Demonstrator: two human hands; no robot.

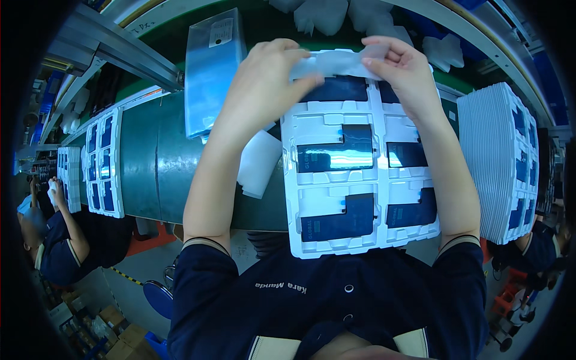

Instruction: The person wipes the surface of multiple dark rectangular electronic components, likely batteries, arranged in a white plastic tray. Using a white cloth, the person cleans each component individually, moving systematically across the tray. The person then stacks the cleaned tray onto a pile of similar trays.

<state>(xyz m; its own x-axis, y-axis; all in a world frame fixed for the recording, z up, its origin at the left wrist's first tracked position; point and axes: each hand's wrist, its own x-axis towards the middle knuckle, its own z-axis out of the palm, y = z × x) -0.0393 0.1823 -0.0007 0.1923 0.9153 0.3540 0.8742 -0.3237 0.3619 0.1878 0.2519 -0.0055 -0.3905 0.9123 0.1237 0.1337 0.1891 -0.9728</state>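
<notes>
A white plastic tray (379, 180) stands in front of me, with flat black L-shaped battery cells (336, 157) lying in its compartments. Over its far row, a translucent whitish sheet or sleeve (339, 62) stretches between my hands. My right hand (405, 69) pinches the right end of it between thumb and fingers. At the left end is my left hand (270, 75), thumb and fingers apart around the sheet's edge; motion blurs the fingers, so I cannot make out its grip. The sheet and both hands partly cover the far cells.
Left of the tray lie a blue-tinted clear plastic bag stack (213, 78) and white sheets (261, 162) on the green table (171, 174). A tall stack of filled trays (489, 162) stands right. Translucent white sleeves (324, 15) lie behind. Another person (63, 240) works far left.
</notes>
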